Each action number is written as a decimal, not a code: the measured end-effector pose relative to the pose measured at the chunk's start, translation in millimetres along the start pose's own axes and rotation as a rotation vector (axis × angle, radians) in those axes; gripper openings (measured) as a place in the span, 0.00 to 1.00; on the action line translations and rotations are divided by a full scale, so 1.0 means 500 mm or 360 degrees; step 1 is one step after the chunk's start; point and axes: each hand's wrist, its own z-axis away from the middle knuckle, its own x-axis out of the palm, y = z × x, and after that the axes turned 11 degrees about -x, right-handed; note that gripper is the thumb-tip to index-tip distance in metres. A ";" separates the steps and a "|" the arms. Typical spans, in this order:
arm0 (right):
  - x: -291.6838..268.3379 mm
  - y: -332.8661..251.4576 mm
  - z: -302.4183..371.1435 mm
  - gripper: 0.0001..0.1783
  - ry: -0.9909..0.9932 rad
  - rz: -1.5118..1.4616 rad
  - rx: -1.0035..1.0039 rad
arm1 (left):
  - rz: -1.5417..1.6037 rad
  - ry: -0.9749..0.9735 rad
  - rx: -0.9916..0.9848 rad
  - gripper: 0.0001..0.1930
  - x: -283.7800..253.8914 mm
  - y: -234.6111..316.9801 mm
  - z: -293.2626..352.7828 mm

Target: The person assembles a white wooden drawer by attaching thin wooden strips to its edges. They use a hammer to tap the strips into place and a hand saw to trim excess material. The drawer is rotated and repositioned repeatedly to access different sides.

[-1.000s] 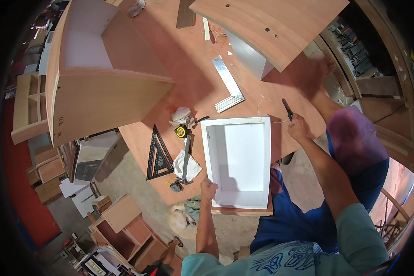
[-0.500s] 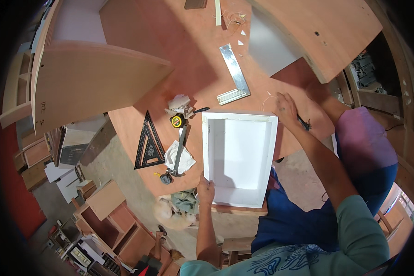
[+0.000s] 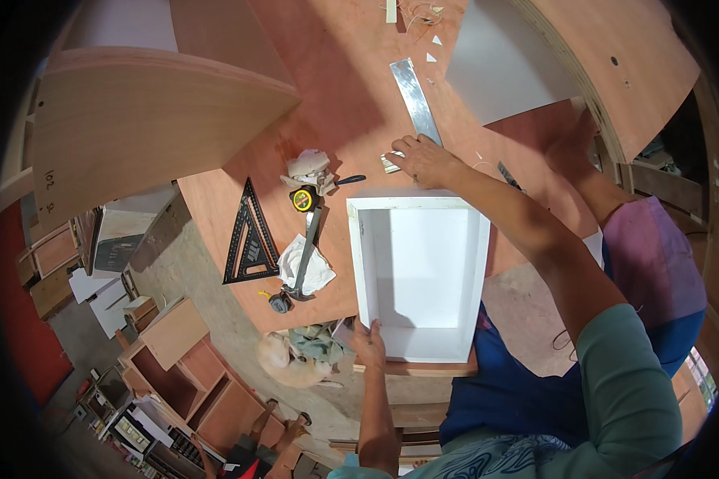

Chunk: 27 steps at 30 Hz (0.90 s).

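Note:
An open white box [image 3: 422, 271], shaped like a shallow drawer, lies with its hollow side up at the bench's near edge. My left hand [image 3: 369, 343] grips its lower left corner, thumb on the rim and fingers along the outside. Beyond the box's far end, my right hand [image 3: 425, 162] is closed over the corner and ribbed stock of a metal try square [image 3: 414, 96], whose blade points away from me. Left of the box lie a claw hammer [image 3: 307, 259] on a white cloth [image 3: 318, 270], a yellow-and-black tape measure [image 3: 302, 199] and a black triangular square [image 3: 252, 239].
Large plywood cabinet pieces stand at the far left [image 3: 160, 128] and far right [image 3: 615, 64] of the wooden bench [image 3: 335, 104]. Beside the bench, a pale dog [image 3: 284, 363] lies on the floor. Another person's legs [image 3: 268, 423] show at lower left.
My right hand has moved left from the box's far right corner onto the try square. My left hand stays at the box's near left corner. The whole view has shifted slightly.

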 end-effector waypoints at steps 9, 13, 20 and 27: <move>-0.087 -0.008 0.005 0.27 -0.0067 -0.0016 0.0001 | 0.0182 -0.0174 -0.0314 0.25 0.059 -0.046 0.104; -0.250 -0.058 0.064 0.30 0.0198 -0.0346 0.0069 | 0.0230 -0.0164 -0.0059 0.27 0.037 0.001 0.093; -0.536 -0.266 0.269 0.30 0.0274 -0.0638 0.0228 | -0.0376 0.0301 0.1298 0.22 0.042 0.352 -0.140; -0.554 -0.340 0.334 0.24 0.0684 -0.1458 0.0717 | -0.0408 -0.0456 0.1412 0.05 0.113 0.438 -0.251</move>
